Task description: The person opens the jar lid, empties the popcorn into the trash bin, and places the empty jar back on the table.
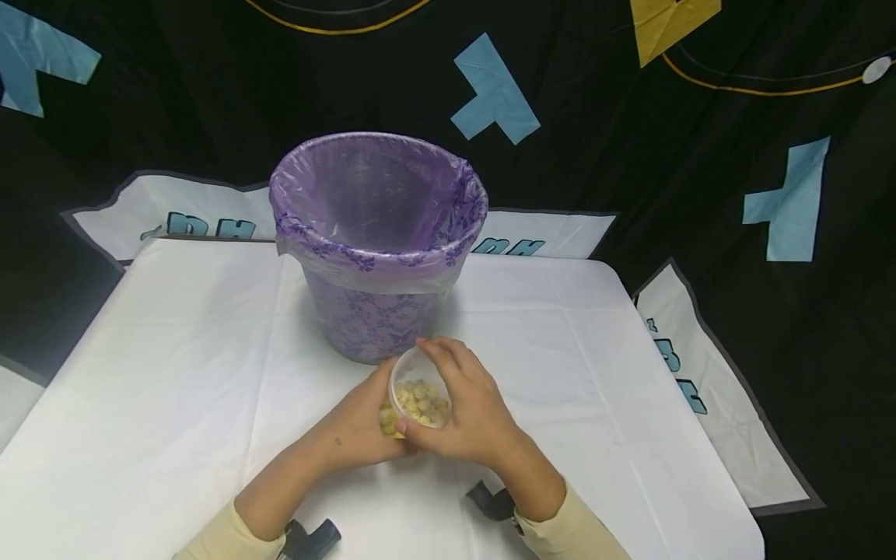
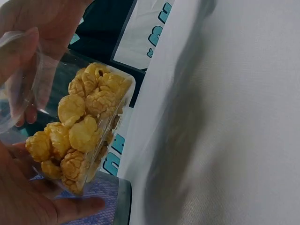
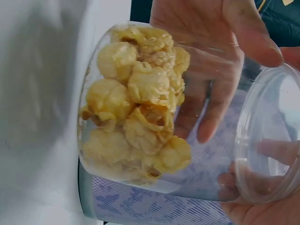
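A clear plastic jar [image 3: 211, 173], part filled with yellow caramel popcorn [image 3: 147, 84], is held tilted above the table just in front of a bin. My left hand [image 1: 360, 428] grips the jar's body from the left side. Around the round clear lid [image 3: 246, 117] at the jar's mouth curl the thumb and fingers of my right hand [image 1: 472, 404]. Popcorn lies toward the jar's bottom in both wrist views. Whether the lid is still fastened cannot be told.
A purple flowered bin [image 1: 378, 311] lined with a clear plastic bag [image 1: 364, 272] stands behind the hands. A white cloth covers the table [image 1: 175, 389]. Black fabric [image 1: 574, 155] with blue and yellow patches hangs behind it.
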Motion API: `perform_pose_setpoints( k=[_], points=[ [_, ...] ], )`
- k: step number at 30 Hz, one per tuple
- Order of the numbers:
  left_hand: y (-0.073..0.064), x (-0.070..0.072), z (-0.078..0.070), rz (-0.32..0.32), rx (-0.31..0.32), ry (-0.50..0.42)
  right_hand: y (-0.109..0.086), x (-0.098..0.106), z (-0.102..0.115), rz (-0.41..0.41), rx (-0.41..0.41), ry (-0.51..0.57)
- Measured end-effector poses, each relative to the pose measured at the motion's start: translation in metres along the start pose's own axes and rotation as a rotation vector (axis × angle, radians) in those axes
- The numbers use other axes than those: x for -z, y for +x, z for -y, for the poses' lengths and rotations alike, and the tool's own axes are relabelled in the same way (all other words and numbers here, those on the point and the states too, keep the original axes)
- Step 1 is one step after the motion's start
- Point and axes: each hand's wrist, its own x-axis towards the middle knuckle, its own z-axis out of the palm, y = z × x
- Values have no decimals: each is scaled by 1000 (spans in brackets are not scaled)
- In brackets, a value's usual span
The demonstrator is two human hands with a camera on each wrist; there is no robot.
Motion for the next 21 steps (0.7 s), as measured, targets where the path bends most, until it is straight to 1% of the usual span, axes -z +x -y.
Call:
perform_pose_setpoints(
  k=[5,10,16,21],
  points=[
    [-1,0,1,-28,-10,18,-1,-1,2,-44,70,33],
    [-3,4,1,-4,-20,24,-2,-4,4,-50,104,60],
    [-2,10,1,11,-59,41,-3,-6,5,-75,175,65],
    [-3,12,1,44,-53,41,-4,-6,6,-84,214,69]
  ],
)
